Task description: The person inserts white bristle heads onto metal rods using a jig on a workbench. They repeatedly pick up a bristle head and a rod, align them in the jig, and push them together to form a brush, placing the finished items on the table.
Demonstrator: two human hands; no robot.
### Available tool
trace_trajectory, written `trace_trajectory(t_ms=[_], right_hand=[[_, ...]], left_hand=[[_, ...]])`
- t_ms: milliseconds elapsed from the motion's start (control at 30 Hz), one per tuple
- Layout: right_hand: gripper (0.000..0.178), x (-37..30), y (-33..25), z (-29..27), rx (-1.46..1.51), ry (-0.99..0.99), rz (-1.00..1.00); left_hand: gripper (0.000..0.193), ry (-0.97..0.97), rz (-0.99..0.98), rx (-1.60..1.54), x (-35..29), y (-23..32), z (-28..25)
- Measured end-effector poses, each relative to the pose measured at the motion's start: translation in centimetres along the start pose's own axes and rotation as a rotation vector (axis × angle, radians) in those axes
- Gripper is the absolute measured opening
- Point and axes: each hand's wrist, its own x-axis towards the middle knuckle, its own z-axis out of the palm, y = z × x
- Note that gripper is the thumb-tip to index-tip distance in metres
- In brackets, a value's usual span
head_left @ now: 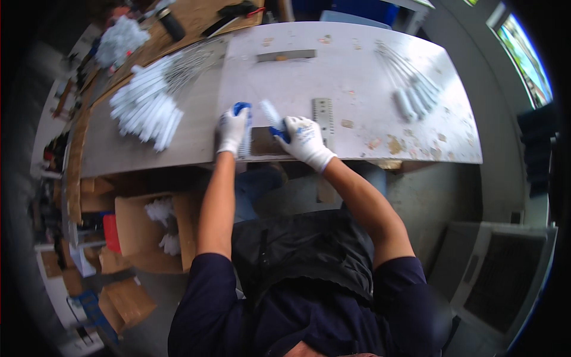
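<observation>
Both my hands wear white gloves with blue palms, at the near edge of the table. My left hand (233, 128) is closed around a white ribbed strip (245, 141) that runs down toward the table edge. In my right hand (304, 138), the fingers and thumb pinch another white ribbed, brush-like piece (270, 113), tilted up to the left. A flat dark block (266, 141) lies between the hands. Just beyond my right hand is a metal plate with holes (323, 116). Blur hides the fine detail of the held pieces.
A pile of white rods with wire stems (148, 101) lies at left. Several similar pieces (414, 102) lie at right. A grey bar (286, 55) rests toward the far side. Below left stands an open cardboard box (137, 238) with white items inside.
</observation>
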Motion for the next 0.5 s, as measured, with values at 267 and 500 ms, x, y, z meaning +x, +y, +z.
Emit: trace_trajectory(t_ms=[267,500], right_hand=[[0.022,-1.0,3.8,-5.3,0.179,0.271,0.272],[0.029,-5.5,19.3,-17.1,-0.569,0.183,0.261]], left_hand=[[0.014,0.082,-0.004,-0.386,1.1,-3.7,0.8],[0.014,0.029,-0.013,-0.450,0.5,-3.4,0.9]])
